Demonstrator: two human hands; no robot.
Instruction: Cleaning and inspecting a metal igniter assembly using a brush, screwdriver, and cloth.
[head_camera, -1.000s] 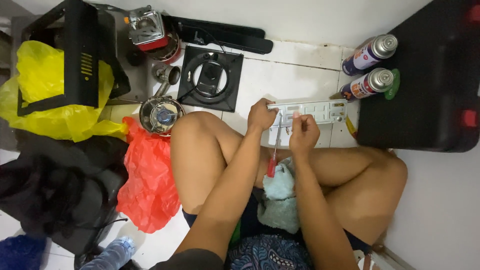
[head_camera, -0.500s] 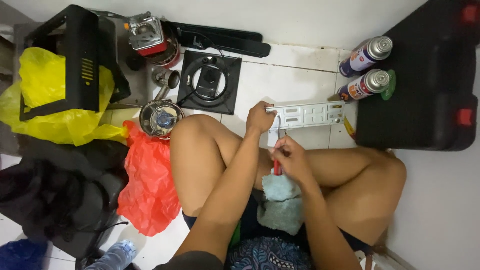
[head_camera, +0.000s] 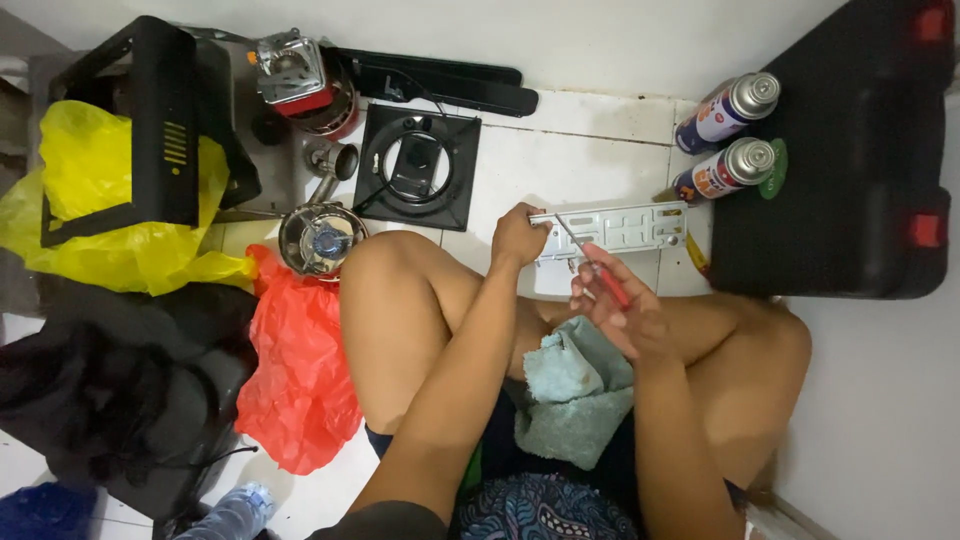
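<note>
I sit cross-legged on a tiled floor. My left hand (head_camera: 517, 238) grips the left end of a long white metal bracket (head_camera: 625, 229) that lies across the floor in front of my knees. My right hand (head_camera: 618, 310) holds a screwdriver with a red handle (head_camera: 603, 278); its shaft points up and left, with the tip close to the bracket's left part. A pale green cloth (head_camera: 575, 385) rests in my lap, just under the right hand.
Two spray cans (head_camera: 728, 140) lie beside a large black case (head_camera: 850, 160) at right. A black square burner plate (head_camera: 415, 165), a round metal burner part (head_camera: 320, 240), a red plastic bag (head_camera: 295, 370), a yellow bag (head_camera: 100, 200) and a black frame (head_camera: 150, 130) crowd the left.
My right hand drew back from the bracket toward my lap, bringing the screwdriver with it and tilting it. The left hand stayed on the bracket's end.
</note>
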